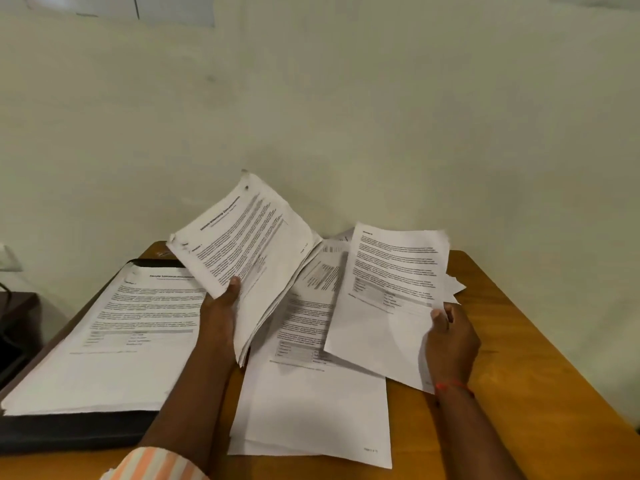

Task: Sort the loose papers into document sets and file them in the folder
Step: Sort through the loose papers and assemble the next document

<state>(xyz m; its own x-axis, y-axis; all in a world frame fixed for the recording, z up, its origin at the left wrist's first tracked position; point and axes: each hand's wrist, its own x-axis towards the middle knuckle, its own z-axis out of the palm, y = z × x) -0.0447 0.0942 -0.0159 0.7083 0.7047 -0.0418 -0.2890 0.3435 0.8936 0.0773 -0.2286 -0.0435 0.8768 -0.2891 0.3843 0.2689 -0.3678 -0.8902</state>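
Sorting at a brown wooden table (526,375) — a flat black folder (69,433) lies at the table's left edge w/ a thick white stack of printed sheets (104,358) resting on top of it. Just right of the folder, the left hand (221,308) grips a raised bundle of white printed pages (249,237), thumb pressed on the front pg, fingers hidden behind. The bundle tilts up & fans apart at its lower edge. Farther right of the folder, the right hand (450,341) pinches one white printed sheet (388,271) by its lower right edge, thumb on top, held over the pile. Between the hands — right of the folder — loose white printed papers (311,403) lie overlapped on the wood. A red thread (453,386) circles the right wrist. An orange-and-white striped sleeve (152,464) shows by the folder's near right corner.
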